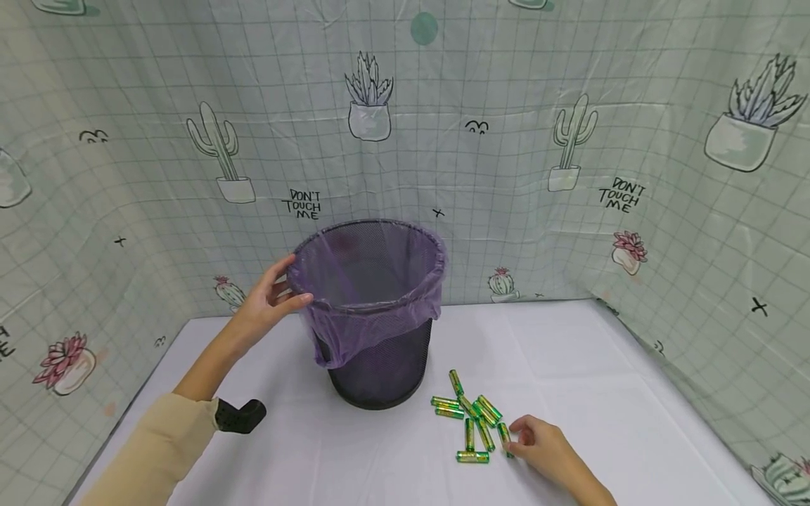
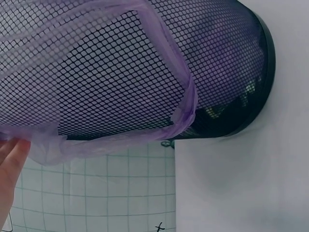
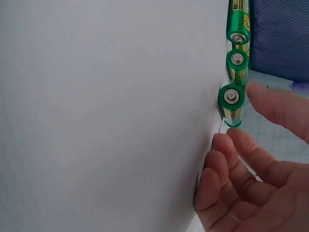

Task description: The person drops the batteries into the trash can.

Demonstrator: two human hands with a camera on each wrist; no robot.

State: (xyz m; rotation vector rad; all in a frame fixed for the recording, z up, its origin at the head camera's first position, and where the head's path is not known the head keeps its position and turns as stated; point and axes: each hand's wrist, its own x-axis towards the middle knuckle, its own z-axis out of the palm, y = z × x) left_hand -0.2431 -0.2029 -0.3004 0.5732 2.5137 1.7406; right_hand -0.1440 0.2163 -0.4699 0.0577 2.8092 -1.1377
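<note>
A black mesh wastebasket [image 1: 386,369] stands upright, lined with a translucent purple bag [image 1: 361,337] folded over its rim. My left hand [image 1: 259,306] rests against the left side of the rim, thumb and fingers spread on the bag; in the left wrist view only part of that hand [image 2: 10,166] shows. Several green and gold batteries [image 1: 470,434] lie in a loose group in front of the basket, to its right. My right hand [image 1: 543,444] is at the rightmost battery [image 1: 503,434]. Its thumb and index finger are on either side of that battery [image 3: 231,99], apart from each other.
A white cloth [image 1: 354,457] covers the table. Behind it and at both sides hangs a grid-patterned curtain [image 1: 405,169] with printed cacti. A black strap-like device [image 1: 240,416] sits at the left wrist, by the beige sleeve [image 1: 158,443].
</note>
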